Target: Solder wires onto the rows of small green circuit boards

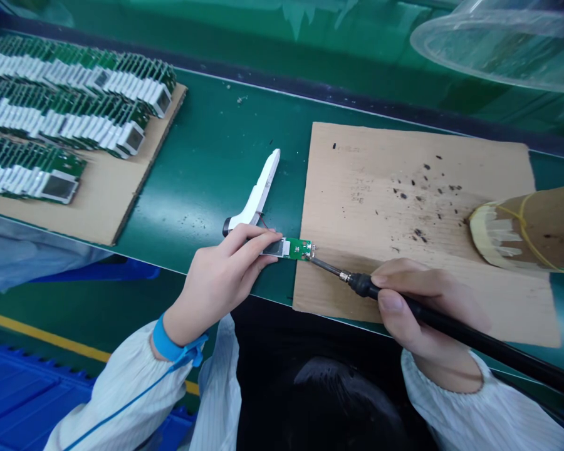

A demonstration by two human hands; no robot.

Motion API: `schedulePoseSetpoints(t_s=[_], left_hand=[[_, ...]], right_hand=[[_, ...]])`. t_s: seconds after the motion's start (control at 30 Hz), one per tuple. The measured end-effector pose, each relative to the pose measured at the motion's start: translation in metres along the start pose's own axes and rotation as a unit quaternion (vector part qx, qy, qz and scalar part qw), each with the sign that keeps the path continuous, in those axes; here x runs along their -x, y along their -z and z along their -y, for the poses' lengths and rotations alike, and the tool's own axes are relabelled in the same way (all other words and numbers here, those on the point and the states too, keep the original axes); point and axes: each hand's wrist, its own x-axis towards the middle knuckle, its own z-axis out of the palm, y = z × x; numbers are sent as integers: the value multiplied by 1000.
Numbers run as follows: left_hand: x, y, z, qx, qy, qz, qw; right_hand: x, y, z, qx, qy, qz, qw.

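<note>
Gripping firmly, the left hand (219, 282) is closed on the silver end of a small green circuit board (301, 249), and the board is held so that its far end just overlaps the edge of a cardboard sheet (404, 188) laid on a green bench belt (216, 144). The right hand (423, 307) is closed around the black handle of a soldering iron (451, 326), which is held much like a pen, and its thin metal tip is brought to the board's far end, though actual contact cannot be told from this view. For clean work, the board is best kept steady and the tip is best laid lightly on the small contact rather than pressed. A white plastic part (258, 188) with a thin wire is placed just beside the left fingers, and rows of similar boards (75, 106) are stacked on cardboard further left. A tape-bound tube (526, 228) is rested on the speckled cardboard, and a blue strap (169, 341) is worn around the left wrist.
</note>
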Motion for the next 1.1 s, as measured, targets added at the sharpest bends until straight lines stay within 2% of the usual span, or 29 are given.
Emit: schedulePoseSetpoints(t_s=[0.87, 1.1], left_hand=[[0, 0, -1, -9, -12, -8, 1000], [-1, -2, 0, -13, -16, -10, 1000]], right_hand=[[13, -5, -16, -69, -9, -17, 997], [15, -6, -21, -99, -16, -50, 994]])
